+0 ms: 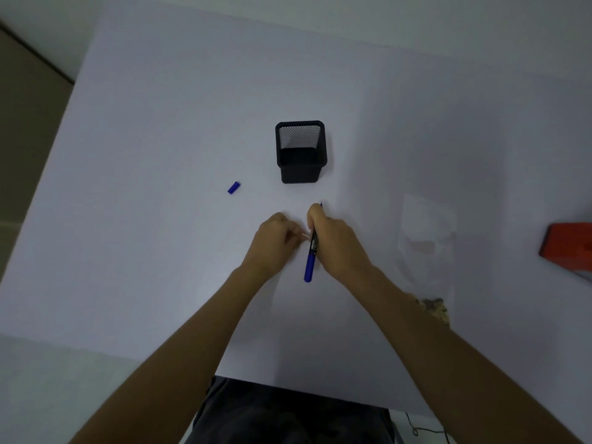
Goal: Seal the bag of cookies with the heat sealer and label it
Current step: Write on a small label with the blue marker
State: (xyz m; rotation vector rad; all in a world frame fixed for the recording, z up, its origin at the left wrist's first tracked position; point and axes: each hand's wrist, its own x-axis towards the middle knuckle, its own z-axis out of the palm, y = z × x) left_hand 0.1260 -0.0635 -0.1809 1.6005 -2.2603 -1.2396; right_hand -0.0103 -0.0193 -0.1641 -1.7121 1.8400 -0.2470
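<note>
The right hand (333,238) is pinching the uncapped blue marker pen (311,251); its long axis is running grip-to-body, while the left hand (275,241), beside the grip, is pinching a small pale label (304,235).

Bare forearms, no sleeves, dark trousers (288,415)

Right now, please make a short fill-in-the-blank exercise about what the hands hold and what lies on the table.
1. The right hand holds a blue ____ with its tip pointing away from the person.
2. The pen cap lies on the table, to the ____ of the black mesh holder.
3. The mesh holder stands upright and is ____ inside.
4. At the right edge of the table is part of a ____ coloured object.

Missing words: pen; left; empty; red
</note>
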